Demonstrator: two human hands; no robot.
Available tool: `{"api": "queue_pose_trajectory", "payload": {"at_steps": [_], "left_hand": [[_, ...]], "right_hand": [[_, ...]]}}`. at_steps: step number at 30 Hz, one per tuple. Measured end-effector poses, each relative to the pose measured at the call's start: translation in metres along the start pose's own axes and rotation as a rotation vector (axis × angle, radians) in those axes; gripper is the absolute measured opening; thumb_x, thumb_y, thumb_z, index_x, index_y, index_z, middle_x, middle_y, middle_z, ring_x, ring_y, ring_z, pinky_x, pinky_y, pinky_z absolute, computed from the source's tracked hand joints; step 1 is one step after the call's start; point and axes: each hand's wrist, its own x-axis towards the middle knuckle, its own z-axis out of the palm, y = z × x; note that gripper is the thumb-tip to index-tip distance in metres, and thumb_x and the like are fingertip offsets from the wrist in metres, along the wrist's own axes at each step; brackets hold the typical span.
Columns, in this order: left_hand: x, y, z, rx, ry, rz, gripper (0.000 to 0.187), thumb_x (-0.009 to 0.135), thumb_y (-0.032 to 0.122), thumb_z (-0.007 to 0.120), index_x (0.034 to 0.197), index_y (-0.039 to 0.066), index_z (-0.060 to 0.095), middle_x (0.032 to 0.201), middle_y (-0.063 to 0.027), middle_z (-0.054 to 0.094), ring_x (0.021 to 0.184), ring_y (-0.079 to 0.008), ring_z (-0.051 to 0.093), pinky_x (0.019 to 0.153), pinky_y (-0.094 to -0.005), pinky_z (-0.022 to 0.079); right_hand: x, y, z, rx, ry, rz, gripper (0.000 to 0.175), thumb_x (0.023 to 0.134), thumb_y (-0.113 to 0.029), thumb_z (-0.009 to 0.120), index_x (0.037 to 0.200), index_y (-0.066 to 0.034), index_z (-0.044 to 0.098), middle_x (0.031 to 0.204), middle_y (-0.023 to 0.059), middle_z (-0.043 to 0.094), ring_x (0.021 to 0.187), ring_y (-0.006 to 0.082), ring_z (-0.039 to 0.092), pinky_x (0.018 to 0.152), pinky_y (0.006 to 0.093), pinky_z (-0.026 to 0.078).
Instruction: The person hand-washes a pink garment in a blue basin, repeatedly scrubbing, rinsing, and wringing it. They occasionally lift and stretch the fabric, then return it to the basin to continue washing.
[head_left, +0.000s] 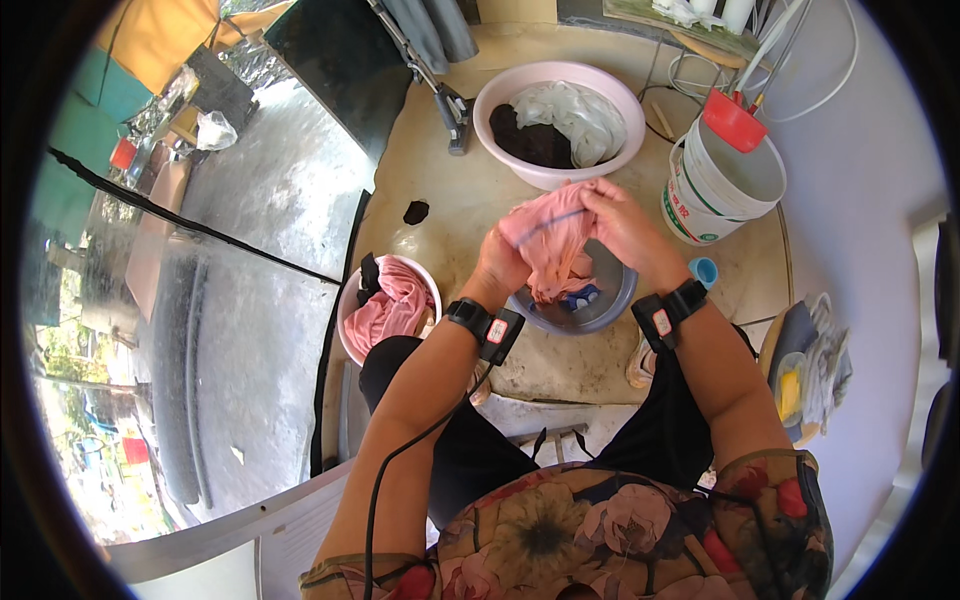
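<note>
Between my hands hangs a wet-looking pink cloth (551, 236) with a dark stripe, above a grey-blue plastic basin (624, 289). My left hand (501, 259) grips its left side, the fingers partly hidden by the fabric. At the upper right, my right hand (616, 217) pinches the cloth between thumb and fingers. More pinkish fabric and a blue patterned piece (581, 298) lie inside the basin. Each wrist wears a black strapped device.
Beyond my hands stands a large pale-pink basin (559, 176) with white and dark-brown fabric. A small tub (346, 319) at left holds pink and black cloth. On the right are a white bucket (701, 191) with a red dipper (733, 124) and a blue cup (703, 270). A floor hole (416, 212) shows.
</note>
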Motion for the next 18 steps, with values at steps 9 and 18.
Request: {"api": "queue_pose_trajectory", "payload": {"at_steps": [9,18], "left_hand": [[-0.010,-0.003,0.014,0.357,-0.074,0.098,0.045,0.100,0.035,0.053,0.133,0.005,0.050,0.135,-0.0098,0.057,0.128,-0.0241,0.052,0.110,-0.0438,0.039],[-0.007,0.005,0.002,0.241,-0.158,0.033,0.032,0.091,0.004,0.057,0.123,0.006,0.054,0.121,-0.0078,0.062,0.114,-0.0217,0.060,0.106,-0.0384,0.044]], "right_hand": [[0.010,0.017,-0.026,-0.161,0.162,0.043,0.017,0.102,-0.014,0.052,0.112,-0.0027,0.060,0.107,0.0054,0.064,0.098,0.0145,0.063,0.087,0.0327,0.053],[0.006,0.013,-0.025,0.019,0.033,0.140,0.013,0.098,-0.014,0.058,0.109,-0.0071,0.061,0.107,0.0016,0.064,0.098,0.0126,0.062,0.088,0.0322,0.050]]}}
